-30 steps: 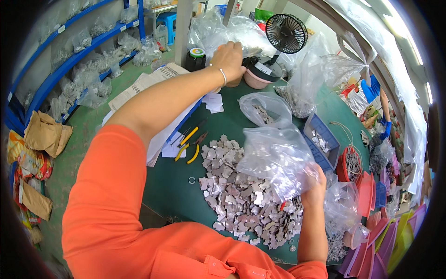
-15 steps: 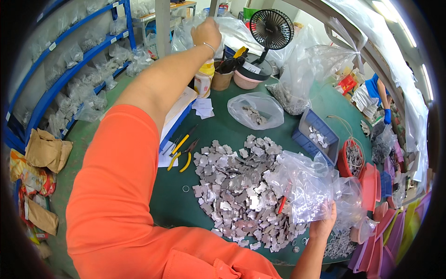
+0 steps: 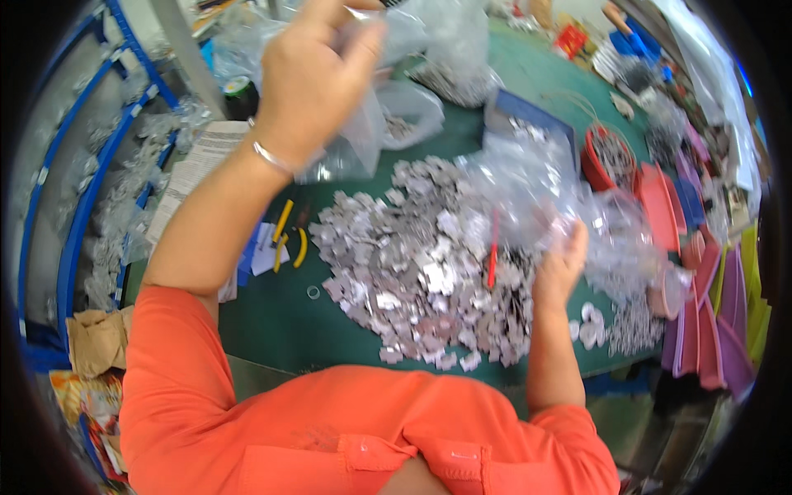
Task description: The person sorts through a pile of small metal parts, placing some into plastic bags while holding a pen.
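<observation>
My left hand (image 3: pixel 318 78) is raised at the upper left, its fingers closed on a clear plastic bag (image 3: pixel 346 157) that hangs below it. Lower right, my right hand (image 3: pixel 561 268) grips another clear plastic bag (image 3: pixel 528 190), which spreads over the right side of a pile of flat metal pieces (image 3: pixel 412 264). A thin red tool (image 3: pixel 493 262) lies on the pile beside that bag. Left of the pile are yellow-handled pliers (image 3: pixel 283 223) and a small ring (image 3: pixel 313 292). Motion blurs the picture somewhat.
Beyond the pile are an open bag of pieces (image 3: pixel 421 111), a full clear bag (image 3: pixel 462 70) and a blue bin (image 3: pixel 499 107). Right stand a red basket (image 3: pixel 587 165) and purple trays (image 3: pixel 701 330). Blue shelving (image 3: pixel 78 181) lines the left. A co-worker's arm (image 3: pixel 627 29) shows far right.
My left hand has come back from the far side of the table, now with a clear bag. My head view has shifted and tilted. The right hand still holds its bag.
</observation>
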Demonstrator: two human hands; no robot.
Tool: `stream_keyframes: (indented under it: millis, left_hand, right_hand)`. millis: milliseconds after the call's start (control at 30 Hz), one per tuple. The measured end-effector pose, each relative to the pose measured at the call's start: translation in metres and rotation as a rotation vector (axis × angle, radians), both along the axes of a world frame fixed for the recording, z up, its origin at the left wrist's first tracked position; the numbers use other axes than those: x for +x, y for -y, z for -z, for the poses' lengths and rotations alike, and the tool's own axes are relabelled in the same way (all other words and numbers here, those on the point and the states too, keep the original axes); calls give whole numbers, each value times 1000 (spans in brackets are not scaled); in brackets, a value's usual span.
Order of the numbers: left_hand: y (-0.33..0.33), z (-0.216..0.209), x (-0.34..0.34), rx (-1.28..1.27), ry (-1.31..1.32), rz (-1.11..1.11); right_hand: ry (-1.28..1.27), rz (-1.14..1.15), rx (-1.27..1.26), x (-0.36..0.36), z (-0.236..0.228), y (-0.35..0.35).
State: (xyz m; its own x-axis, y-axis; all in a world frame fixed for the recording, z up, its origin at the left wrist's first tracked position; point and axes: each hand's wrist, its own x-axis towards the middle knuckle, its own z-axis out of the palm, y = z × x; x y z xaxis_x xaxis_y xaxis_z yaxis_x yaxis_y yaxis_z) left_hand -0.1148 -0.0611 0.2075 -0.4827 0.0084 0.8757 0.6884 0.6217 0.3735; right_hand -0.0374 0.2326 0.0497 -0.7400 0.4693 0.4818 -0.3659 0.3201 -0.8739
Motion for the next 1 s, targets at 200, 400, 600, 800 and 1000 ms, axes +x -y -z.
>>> stream_keyframes:
  millis: [200, 400, 600, 800, 1000]
  left_hand:
    - [-112, 67, 56, -9, 384, 502]
    - [-176, 139, 66, 332, 1066, 719]
    - [-152, 106, 61, -15, 1109, 961]
    - [-54, 73, -19, -201, 235, -145]
    - [-15, 103, -44, 322, 1240, 341]
  right_hand:
    - [355, -399, -112, 25, 3, 36]
    - [537, -810, -490, 56, -15, -3]
    - [466, -449, -760, 39, 3, -22]
    - [323, -466, -310, 21, 0, -33]
    - [101, -249, 236, -4, -22, -18]
